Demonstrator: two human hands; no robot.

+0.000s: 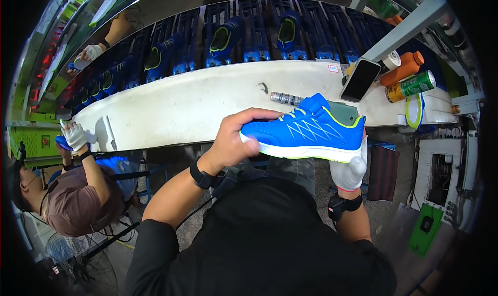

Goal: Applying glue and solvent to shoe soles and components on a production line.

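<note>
A bright blue sports shoe (311,127) with yellow-green laces and trim and a white sole is held side-on before my chest, its toe to the left. My left hand (231,135), bare, is closed around the toe end, thumb on the upper side. At the heel end my right hand (348,172), in a white glove, grips the shoe from below and behind; some of its fingers are hidden. A grey-green block with a hole, looking like a shoe last (343,112), shows at the shoe's opening. Both wrists wear dark bands.
Behind the white worktop (192,106), blue shoes (225,36) ride on a slatted conveyor (254,31). A patterned cylinder (286,98) lies near the shoe. A phone (360,79), a can (410,86) and an orange bottle (402,69) stand right. A co-worker (78,197) sits left.
</note>
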